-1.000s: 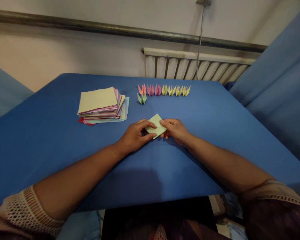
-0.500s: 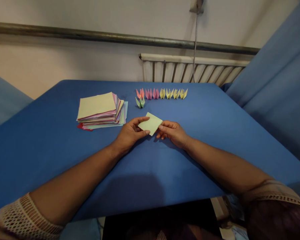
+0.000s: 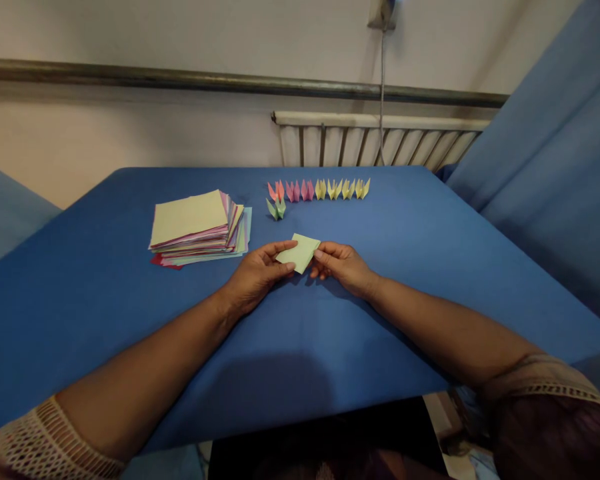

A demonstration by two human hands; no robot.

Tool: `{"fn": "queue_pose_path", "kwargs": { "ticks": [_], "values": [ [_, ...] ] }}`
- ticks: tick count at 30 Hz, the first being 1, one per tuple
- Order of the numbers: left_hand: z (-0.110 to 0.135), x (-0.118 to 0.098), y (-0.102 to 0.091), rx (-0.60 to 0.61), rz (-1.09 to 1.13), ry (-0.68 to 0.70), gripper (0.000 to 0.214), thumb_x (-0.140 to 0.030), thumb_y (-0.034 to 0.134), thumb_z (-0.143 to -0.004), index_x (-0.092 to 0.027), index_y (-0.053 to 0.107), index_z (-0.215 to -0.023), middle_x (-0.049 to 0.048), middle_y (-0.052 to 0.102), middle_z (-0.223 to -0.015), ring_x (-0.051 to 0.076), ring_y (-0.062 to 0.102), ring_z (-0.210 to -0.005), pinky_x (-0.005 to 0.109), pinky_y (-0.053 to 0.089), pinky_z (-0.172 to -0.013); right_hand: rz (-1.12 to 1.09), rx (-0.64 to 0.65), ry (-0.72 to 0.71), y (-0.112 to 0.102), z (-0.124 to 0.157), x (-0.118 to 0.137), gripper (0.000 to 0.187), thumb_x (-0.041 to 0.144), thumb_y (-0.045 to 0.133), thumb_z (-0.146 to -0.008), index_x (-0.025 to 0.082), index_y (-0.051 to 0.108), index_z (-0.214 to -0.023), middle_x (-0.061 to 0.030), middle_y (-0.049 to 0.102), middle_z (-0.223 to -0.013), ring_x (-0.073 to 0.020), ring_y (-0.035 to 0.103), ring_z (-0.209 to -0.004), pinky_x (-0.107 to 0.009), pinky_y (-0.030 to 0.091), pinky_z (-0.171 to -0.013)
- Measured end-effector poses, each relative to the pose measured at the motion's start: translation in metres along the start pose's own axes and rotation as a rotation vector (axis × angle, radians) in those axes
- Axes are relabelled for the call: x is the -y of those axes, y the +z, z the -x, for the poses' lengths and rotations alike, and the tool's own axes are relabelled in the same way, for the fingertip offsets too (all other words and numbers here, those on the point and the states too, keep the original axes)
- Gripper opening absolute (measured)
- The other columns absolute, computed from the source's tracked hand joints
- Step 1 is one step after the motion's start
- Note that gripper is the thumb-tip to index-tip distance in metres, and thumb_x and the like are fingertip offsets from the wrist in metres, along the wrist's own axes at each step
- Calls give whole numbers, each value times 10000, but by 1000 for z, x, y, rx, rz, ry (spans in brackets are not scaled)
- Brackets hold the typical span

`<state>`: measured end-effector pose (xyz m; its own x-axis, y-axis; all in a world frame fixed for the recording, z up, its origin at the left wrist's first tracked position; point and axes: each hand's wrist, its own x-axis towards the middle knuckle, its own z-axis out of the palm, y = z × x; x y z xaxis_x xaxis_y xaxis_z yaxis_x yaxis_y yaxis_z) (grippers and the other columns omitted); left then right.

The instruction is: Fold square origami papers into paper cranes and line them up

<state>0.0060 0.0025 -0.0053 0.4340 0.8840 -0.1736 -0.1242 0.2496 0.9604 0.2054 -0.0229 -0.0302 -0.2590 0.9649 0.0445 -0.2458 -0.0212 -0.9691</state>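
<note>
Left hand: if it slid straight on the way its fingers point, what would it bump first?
The left hand pinches the folded green paper, so that comes first. Just past it, probably the right hand, whose fingertips hold the paper's other edge; depth is hard to judge.

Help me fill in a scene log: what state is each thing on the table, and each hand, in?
Left hand: gripping the green sheet's left edge.
Right hand: pinching its right corner.
Green sheet: looks folded small, held between both hands.
Paper stack: lying flat, edges fanned unevenly.
Row of folded figures: standing upright, side by side.
Green figure: upright, alone in front of the row.
</note>
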Motion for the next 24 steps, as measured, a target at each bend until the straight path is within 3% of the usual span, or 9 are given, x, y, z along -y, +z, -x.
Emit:
{"fn": "queue_pose_path", "kwargs": {
  "ticks": [11, 17, 24],
  "values": [
    [0, 4, 4, -49, -216, 157, 625, -238, 846, -589, -147, 647, -1175, 75, 721, -1017, 179, 675, -876, 340, 539, -842, -42, -100, 46, 1, 0, 1, 211, 311, 699, -710, 171, 643, -857, 11, 685, -672, -112, 649, -603, -226, 455, -565],
    [3, 5, 5, -32, -354, 212, 605, -280, 806, -648, -147, 632, -1213, 76, 721, -1022, 175, 673, -855, 330, 543, -821, 22, -115, 2, 1, 1, 0, 209, 318, 689, -709, 178, 647, -858, 8, 685, -685, -107, 621, -610, -238, 458, -586],
    [6, 7, 6, 134, -370, 190, 639, -365, 792, -695, -158, 571, -1258, 64, 695, -992, 181, 660, -848, 327, 532, -778, 111, -173, -42, 5, 0, 0, 318, 411, 773, -645, 193, 596, -795, 41, 613, -682, -90, 533, -538, -234, 437, -504]
  ]
}}
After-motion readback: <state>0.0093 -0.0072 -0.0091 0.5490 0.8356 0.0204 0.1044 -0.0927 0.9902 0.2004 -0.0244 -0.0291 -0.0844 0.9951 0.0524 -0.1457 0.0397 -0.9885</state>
